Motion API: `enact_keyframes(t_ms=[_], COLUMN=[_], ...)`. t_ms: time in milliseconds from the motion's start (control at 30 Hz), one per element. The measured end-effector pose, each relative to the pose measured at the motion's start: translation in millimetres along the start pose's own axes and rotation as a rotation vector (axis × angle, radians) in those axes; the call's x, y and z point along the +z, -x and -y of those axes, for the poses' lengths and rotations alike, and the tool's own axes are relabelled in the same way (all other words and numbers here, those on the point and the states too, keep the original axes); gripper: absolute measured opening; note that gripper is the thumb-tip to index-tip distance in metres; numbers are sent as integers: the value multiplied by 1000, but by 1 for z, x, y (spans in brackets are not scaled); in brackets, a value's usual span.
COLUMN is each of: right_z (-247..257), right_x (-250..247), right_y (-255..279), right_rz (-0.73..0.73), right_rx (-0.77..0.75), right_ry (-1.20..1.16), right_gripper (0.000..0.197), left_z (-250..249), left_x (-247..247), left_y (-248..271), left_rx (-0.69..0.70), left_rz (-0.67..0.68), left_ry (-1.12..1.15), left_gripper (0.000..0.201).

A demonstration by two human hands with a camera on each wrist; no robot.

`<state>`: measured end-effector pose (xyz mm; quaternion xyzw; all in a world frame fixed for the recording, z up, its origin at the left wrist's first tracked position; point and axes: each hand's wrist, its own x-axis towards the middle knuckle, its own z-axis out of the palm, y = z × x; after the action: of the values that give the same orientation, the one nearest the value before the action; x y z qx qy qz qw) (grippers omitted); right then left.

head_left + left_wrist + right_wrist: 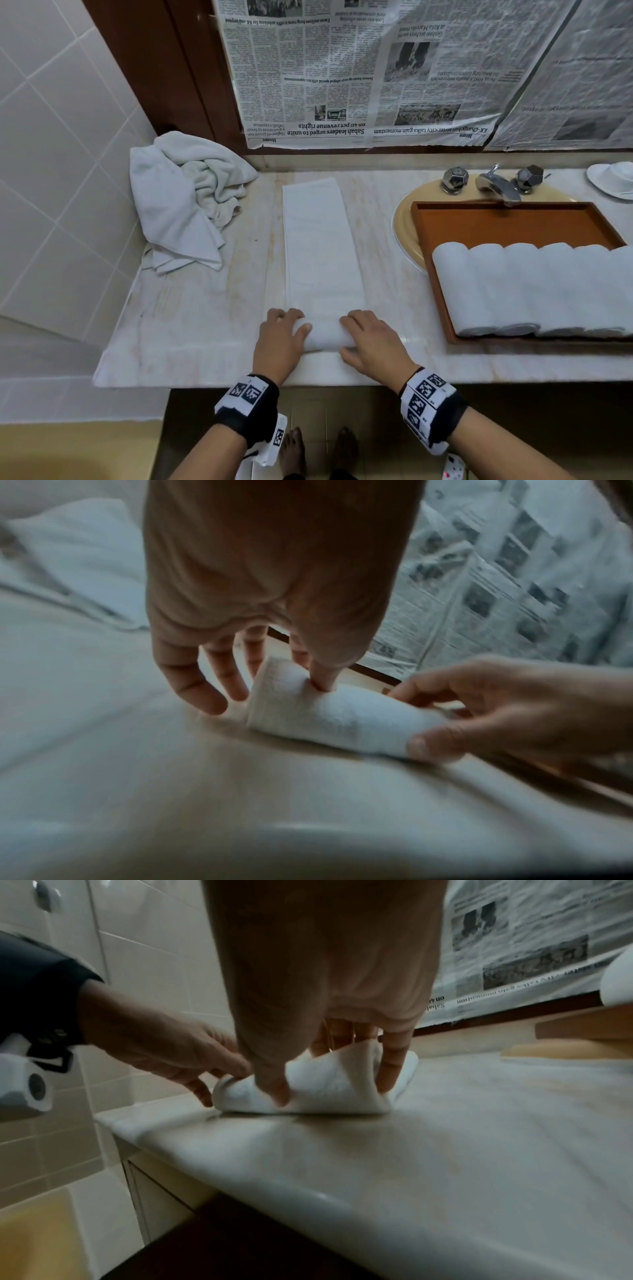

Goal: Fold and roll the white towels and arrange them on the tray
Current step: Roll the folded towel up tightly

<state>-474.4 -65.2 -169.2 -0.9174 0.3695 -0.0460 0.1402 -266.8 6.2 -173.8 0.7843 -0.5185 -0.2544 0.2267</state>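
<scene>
A white towel (322,246) lies folded into a long strip on the marble counter, and its near end is wound into a small roll (325,334). My left hand (294,320) grips the roll's left end, thumb on the near side and fingers behind it. My right hand (346,337) grips the right end the same way. The left wrist view shows the roll (329,712) between my left hand (270,688) and right hand (411,721). In the right wrist view my right hand (334,1085) curls round the roll (308,1091). The brown tray (513,219) holds several rolled towels (531,287).
A heap of loose white towels (185,198) sits at the counter's back left by the tiled wall. The tray rests over a yellow sink (404,226) with a chrome faucet (496,185). Newspaper (359,68) covers the wall behind. A white dish (613,178) stands at far right.
</scene>
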Motion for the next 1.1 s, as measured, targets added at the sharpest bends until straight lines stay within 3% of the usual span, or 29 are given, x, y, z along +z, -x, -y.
enact_keyframes(t_ms=[67, 133, 267, 400, 533, 633, 733, 867, 967, 1033, 1100], right_z=[-3, -8, -16, -20, -8, 3, -3, -9, -15, -12, -6], right_x=[-3, -6, -17, -22, -14, -6, -16, -41, -42, -36, -24], right_y=[-5, -12, -21, -19, -7, -4, -19, -42, -42, -37, -28], right_rz=[28, 73, 164, 222, 40, 79, 176, 428, 513, 436, 171], right_rx=[18, 75, 189, 239, 65, 7, 73, 187, 225, 215, 138], right_ry=[-24, -160, -407, -488, -54, 116, -27, -363, -514, -428, -134], right_gripper=[40, 44, 47, 45, 42, 50, 51, 51, 46, 48, 46], left_z=[-3, -1, 12, 16, 9, 7, 7, 7, 12, 13, 12], left_x=[3, 7, 6, -2, -10, -17, -15, -10, -8, -10, -12], left_y=[5, 9, 9, -3, -17, -25, -25, -16, -17, -20, -25], left_rx=[167, 311, 377, 351, 280, 225, 200, 376, 333, 275, 252], left_rz=[-74, -50, 9, 105, 220, 248, 223, 139, 222, 283, 319], left_ry=[-99, -135, -186, -116, -58, 38, 47, -275, -228, -110, -53], left_gripper=[28, 33, 56, 55, 46, 42, 42, 64, 68, 68, 61])
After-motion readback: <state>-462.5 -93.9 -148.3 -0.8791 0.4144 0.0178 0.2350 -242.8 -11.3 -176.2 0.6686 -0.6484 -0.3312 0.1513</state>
